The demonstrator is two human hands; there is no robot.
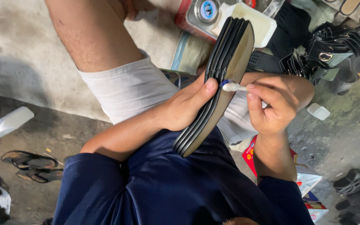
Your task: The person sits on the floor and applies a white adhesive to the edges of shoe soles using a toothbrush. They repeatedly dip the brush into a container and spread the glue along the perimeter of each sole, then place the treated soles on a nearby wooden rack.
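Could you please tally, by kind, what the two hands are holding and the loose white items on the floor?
Stacks of black shoe soles, gripped in the left hand: 1
Small white brushes, pinched in the right hand: 1
White plastic bottles lying on the floor: 1
Small white caps on the floor: 1
Total: 4

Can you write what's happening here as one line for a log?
left hand: grips stack of black soles | right hand: holds white brush against the soles' edge | person seated

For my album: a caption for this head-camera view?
Left hand grips stacked black soles; right hand touches a small white applicator to them.
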